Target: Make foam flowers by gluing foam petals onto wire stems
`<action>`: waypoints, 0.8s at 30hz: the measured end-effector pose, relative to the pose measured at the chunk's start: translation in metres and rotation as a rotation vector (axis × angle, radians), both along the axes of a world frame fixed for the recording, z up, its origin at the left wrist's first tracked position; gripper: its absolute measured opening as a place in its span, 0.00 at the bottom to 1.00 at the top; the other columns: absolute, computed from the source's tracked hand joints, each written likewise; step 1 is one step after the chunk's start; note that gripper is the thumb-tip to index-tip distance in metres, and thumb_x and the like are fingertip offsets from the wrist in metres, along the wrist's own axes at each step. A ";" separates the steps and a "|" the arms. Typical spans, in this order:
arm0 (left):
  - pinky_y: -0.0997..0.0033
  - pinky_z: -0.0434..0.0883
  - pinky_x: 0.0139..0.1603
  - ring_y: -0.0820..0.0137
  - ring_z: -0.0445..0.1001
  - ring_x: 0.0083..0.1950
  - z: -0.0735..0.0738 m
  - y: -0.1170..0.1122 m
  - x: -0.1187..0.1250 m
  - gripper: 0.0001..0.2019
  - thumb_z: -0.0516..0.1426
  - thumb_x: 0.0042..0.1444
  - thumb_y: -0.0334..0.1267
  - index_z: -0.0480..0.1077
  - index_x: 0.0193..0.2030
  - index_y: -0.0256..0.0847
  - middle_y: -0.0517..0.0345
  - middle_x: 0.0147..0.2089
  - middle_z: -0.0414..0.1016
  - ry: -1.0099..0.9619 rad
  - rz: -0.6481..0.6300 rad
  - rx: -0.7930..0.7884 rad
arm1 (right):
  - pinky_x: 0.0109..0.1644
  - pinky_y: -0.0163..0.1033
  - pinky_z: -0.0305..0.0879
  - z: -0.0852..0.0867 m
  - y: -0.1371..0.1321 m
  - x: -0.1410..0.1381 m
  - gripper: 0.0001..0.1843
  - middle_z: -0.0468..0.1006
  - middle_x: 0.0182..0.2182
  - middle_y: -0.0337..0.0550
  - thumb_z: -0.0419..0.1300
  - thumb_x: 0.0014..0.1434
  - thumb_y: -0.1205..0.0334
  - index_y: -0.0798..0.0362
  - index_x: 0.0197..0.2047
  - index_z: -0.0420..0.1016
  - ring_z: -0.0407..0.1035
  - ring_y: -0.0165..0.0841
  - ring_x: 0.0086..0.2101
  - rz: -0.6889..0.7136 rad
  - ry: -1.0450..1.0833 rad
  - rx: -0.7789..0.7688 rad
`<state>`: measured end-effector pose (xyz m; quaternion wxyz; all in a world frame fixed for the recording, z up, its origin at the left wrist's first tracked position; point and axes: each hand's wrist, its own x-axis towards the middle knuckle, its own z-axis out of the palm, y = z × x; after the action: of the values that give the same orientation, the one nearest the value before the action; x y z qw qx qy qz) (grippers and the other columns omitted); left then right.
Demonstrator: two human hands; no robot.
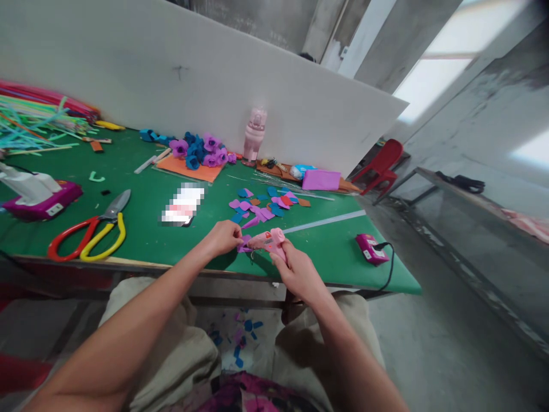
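My right hand (295, 268) is wrapped round the handle of a pink glue gun (266, 241), whose nozzle points left. A purple paper piece (244, 243) is pinched in my left hand (223, 237), right at the nozzle's tip; its exact shape is partly hidden by the fingers. Just beyond both hands, cut paper petals (261, 213) in purple, blue, brown and red lie scattered on the green table (146, 240). Finished-looking purple and blue paper flowers (195, 150) rest on an orange sheet (184, 167) farther back.
Scissors (96, 229) with red and yellow handles lie at the left, near a phone (183, 205). A pink bottle (254, 137) stands against the white board. A ruler-like strip (326, 221) and a purple power socket (371, 249) with a cable are at the right.
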<state>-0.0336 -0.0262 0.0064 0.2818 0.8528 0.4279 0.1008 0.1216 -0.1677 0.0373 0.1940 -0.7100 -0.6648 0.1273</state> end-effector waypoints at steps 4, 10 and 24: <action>0.75 0.56 0.25 0.72 0.67 0.26 0.002 -0.001 0.000 0.06 0.56 0.44 0.34 0.72 0.21 0.36 0.58 0.21 0.72 -0.003 0.003 -0.008 | 0.33 0.35 0.56 0.000 0.000 -0.003 0.14 0.76 0.34 0.49 0.46 0.60 0.58 0.55 0.46 0.62 0.69 0.37 0.32 0.004 -0.012 -0.016; 0.75 0.55 0.25 0.72 0.66 0.25 0.000 0.001 0.000 0.05 0.56 0.42 0.33 0.72 0.21 0.36 0.58 0.20 0.71 -0.005 0.001 -0.005 | 0.34 0.35 0.56 -0.001 0.002 -0.008 0.15 0.76 0.35 0.49 0.46 0.60 0.58 0.56 0.47 0.61 0.69 0.38 0.34 0.012 -0.002 -0.035; 0.75 0.55 0.25 0.73 0.66 0.25 0.000 0.001 0.000 0.05 0.56 0.43 0.33 0.72 0.22 0.36 0.58 0.21 0.71 -0.001 -0.011 -0.005 | 0.34 0.35 0.55 -0.004 0.001 -0.002 0.15 0.75 0.36 0.50 0.46 0.60 0.58 0.55 0.47 0.62 0.69 0.38 0.35 -0.011 -0.043 -0.022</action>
<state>-0.0335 -0.0247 0.0061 0.2849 0.8544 0.4232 0.0987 0.1198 -0.1668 0.0333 0.1722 -0.7184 -0.6635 0.1183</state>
